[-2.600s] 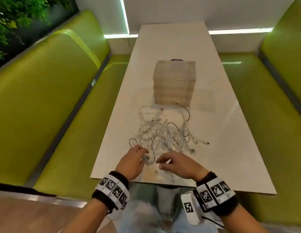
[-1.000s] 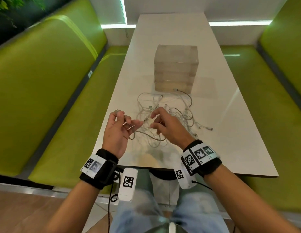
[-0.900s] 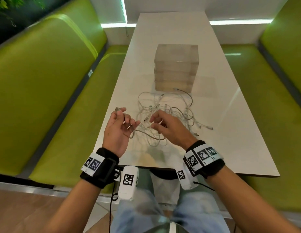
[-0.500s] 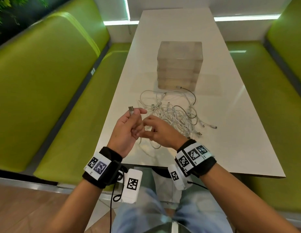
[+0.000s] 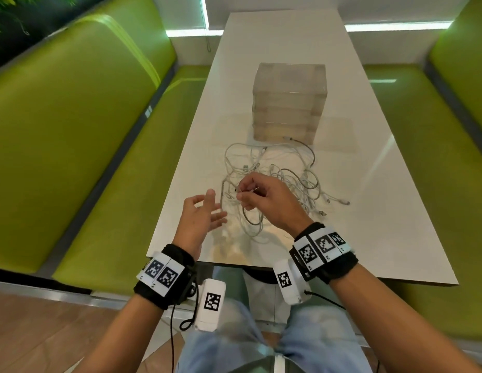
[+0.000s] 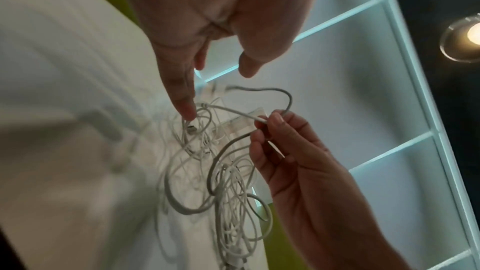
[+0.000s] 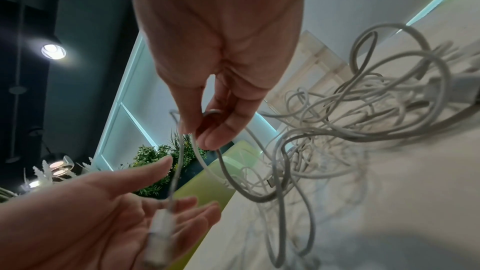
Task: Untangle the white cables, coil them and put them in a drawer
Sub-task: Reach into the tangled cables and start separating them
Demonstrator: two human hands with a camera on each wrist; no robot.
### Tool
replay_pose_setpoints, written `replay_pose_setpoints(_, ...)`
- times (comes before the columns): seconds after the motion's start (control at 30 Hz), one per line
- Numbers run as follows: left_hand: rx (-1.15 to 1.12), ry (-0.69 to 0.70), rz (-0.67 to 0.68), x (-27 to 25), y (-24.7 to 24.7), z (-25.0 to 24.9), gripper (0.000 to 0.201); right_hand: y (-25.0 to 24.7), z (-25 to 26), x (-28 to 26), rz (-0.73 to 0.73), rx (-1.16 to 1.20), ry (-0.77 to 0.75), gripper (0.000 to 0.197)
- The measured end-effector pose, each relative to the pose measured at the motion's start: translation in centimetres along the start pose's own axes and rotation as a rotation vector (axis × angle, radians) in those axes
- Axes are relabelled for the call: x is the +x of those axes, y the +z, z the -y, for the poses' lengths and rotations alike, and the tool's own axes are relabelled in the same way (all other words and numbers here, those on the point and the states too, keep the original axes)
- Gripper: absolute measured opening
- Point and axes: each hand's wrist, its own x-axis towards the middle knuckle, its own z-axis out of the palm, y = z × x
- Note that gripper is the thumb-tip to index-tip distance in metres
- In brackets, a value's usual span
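A tangle of white cables (image 5: 284, 179) lies on the white table (image 5: 369, 211) just in front of a translucent drawer unit (image 5: 288, 100). My right hand (image 5: 241, 191) hovers over the near-left part of the tangle and pinches one white cable (image 7: 182, 151) between thumb and fingers. That cable's plug end (image 7: 159, 231) dangles down in front of my left palm. My left hand (image 5: 208, 211) is beside the right one, near the table's left edge, fingers spread and holding nothing. In the left wrist view my left fingers (image 6: 185, 108) point down at the cables (image 6: 228, 182).
Green padded benches (image 5: 80, 146) run along both sides of the table. The table's near edge (image 5: 234, 263) sits just ahead of my knees. All drawers of the unit look closed. Loose plug ends (image 5: 342, 201) trail to the right of the tangle.
Half a second ago my left hand pinched the plug end close to the right hand. Now it has let go and opened, drifting left, while the right hand keeps the cable.
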Motion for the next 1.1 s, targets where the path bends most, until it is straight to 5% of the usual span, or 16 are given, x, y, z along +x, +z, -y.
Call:
replay_pose_setpoints(0.2,0.202,-0.053,0.046,-0.2,0.0,-1.2,0.065,0.1,-0.8,-0.4,-0.055,-0.002,-0.038,0.008)
replay_pose_setpoints(0.3,0.096,-0.067,0.171,-0.1,0.0,-1.8,0.061,0.1,-0.8,-0.5,0.012,-0.061,-0.082,0.005)
replay_pose_setpoints(0.5,-0.134,0.048,0.262,0.0,0.4,-2.1,0.015,-0.2,-1.3,-0.7,0.114,-0.209,-0.008,0.008)
replay_pose_setpoints(0.73,-0.517,0.219,0.296,0.0,0.3,-2.5,0.017,-1.0,-2.5,-0.6,0.162,-0.453,0.058,0.005)
replay_pose_setpoints(0.9,-0.464,0.313,0.189,-0.4,-0.5,-3.4,0.026,-2.0,-2.9,-0.2,0.133,-0.807,0.035,0.012)
replay_pose_setpoints(1.1,-0.057,0.382,0.059,1.1,-2.7,-3.0,0.024,-4.1,-2.3,0.0,0.096,-0.647,0.015,0.013)
